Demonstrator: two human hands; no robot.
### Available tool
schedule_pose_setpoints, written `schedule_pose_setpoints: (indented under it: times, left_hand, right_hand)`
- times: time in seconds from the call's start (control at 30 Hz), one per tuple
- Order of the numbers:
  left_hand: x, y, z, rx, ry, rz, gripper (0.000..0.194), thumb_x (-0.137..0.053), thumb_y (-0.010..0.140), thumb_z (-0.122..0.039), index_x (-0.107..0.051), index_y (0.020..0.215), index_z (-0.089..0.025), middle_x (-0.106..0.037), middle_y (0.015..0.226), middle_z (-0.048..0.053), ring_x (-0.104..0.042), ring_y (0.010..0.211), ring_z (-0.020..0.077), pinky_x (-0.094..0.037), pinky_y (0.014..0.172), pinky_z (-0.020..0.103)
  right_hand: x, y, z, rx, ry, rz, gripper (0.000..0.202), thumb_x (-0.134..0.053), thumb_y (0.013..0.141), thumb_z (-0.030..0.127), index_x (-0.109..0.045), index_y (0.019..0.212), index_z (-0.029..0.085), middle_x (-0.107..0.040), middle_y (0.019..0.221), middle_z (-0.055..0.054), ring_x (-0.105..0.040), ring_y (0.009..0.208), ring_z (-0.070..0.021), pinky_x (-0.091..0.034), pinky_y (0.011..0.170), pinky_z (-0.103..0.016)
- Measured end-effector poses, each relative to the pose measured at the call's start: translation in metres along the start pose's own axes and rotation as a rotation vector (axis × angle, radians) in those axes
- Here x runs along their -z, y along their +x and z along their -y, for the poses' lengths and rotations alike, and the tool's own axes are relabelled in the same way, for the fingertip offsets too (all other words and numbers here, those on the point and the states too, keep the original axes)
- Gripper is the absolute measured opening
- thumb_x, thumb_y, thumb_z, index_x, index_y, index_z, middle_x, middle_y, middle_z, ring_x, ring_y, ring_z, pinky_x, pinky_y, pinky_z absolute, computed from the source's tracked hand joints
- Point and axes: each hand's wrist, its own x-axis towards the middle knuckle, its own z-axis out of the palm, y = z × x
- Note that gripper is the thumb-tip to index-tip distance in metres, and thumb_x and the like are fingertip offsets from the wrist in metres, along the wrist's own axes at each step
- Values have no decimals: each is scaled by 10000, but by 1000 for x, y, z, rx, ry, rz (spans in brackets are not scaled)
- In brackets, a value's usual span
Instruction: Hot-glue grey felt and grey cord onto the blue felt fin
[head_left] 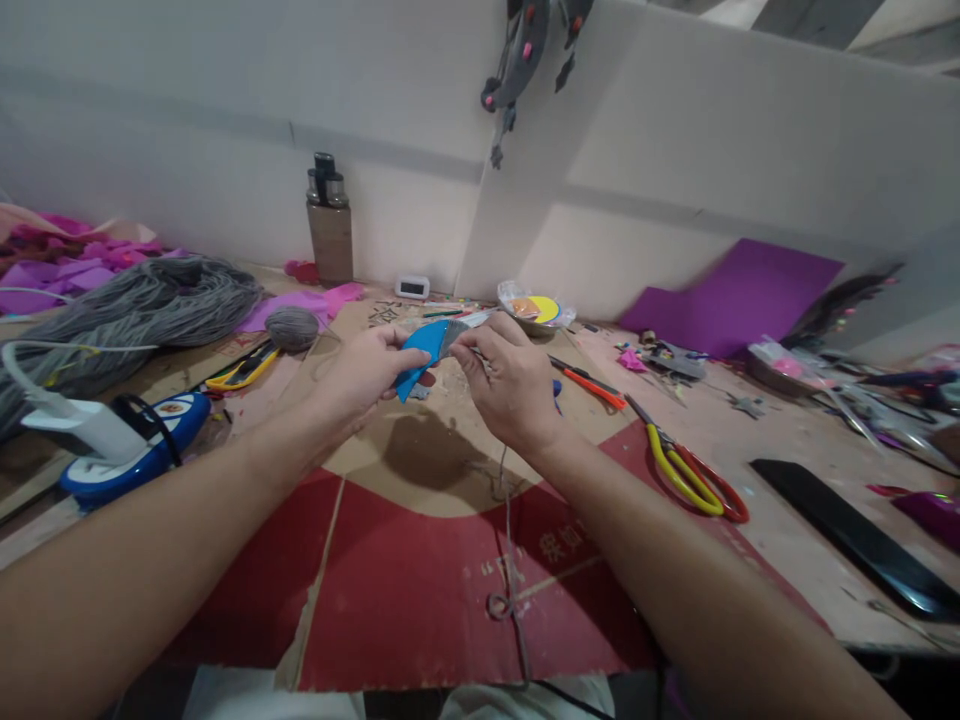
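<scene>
A curved blue felt piece, partly wound with grey yarn at its right end, is pinched in my left hand above the cardboard. My right hand is closed at the wound end, its thumb and fingertips together on the grey yarn. From beneath that hand the strand hangs down across the red part of the cardboard, with a small loop in it near the front edge. Part of the wound section is hidden behind my right fingers.
Red-and-brown cardboard covers the table's middle. Yellow-and-red scissors, an orange-handled tool and a black phone-like slab lie right. Left are a blue power strip, a grey yarn ball and a yarn skein.
</scene>
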Motion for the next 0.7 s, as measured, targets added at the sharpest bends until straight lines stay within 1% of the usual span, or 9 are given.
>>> schedule_pose_setpoints:
  times: [0.1, 0.2, 0.27, 0.37, 0.5, 0.6, 0.7]
  left_hand:
    - [-2, -2, 1, -32, 53, 10, 180, -713, 728, -264, -596, 825, -167, -696, 660, 57, -633, 555, 124, -302, 411, 174]
    - [-4, -4, 0, -55, 61, 25, 177, -716, 710, -235, -603, 826, -165, -685, 650, 42, -630, 546, 124, -303, 411, 177]
    - [-4, -4, 0, -73, 22, 44, 193, -722, 685, -204, -624, 844, -157, -684, 678, 35, -642, 579, 131, -358, 443, 184]
    - [-5, -3, 0, -103, -50, 82, 207, -726, 650, -176, -657, 843, -143, -684, 726, 34, -643, 636, 133, -444, 532, 207]
    - [-6, -4, -2, -43, -152, 119, 185, -713, 623, -137, -643, 794, -145, -663, 715, 21, -623, 637, 117, -475, 588, 214]
    - [-8, -8, -4, -6, -184, 116, 166, -703, 613, -112, -632, 758, -152, -638, 686, 4, -602, 612, 106, -470, 572, 210]
    - [-9, -9, -4, -6, -178, 119, 162, -698, 615, -109, -640, 759, -155, -638, 688, 5, -600, 611, 107, -454, 547, 202]
  right_hand:
    - [2, 1, -1, 18, -22, 0, 238, -454, 961, 290, -603, 803, 193, -581, 848, -67, -532, 783, -178, -407, 698, -312]
    - [2, 1, -3, 14, 3, 1, 231, -456, 958, 291, -584, 790, 196, -571, 843, -67, -535, 784, -180, -412, 701, -314]
    - [2, 0, -5, -9, 36, -1, 213, -466, 953, 285, -572, 788, 201, -566, 844, -63, -535, 788, -180, -415, 703, -315]
    - [0, -2, -7, -31, 92, -25, 176, -487, 938, 256, -550, 781, 207, -562, 845, -54, -532, 799, -177, -419, 723, -318]
    - [-1, -2, -8, -39, 131, -59, 170, -511, 922, 231, -515, 753, 210, -550, 817, -38, -512, 760, -163, -408, 700, -309]
    - [-1, -1, -8, -35, 125, -69, 174, -522, 919, 230, -509, 746, 212, -537, 791, -29, -501, 738, -160, -396, 675, -307]
    - [-1, -2, -9, -33, 115, -67, 164, -526, 919, 223, -515, 756, 215, -534, 787, -27, -503, 743, -162, -396, 678, -310]
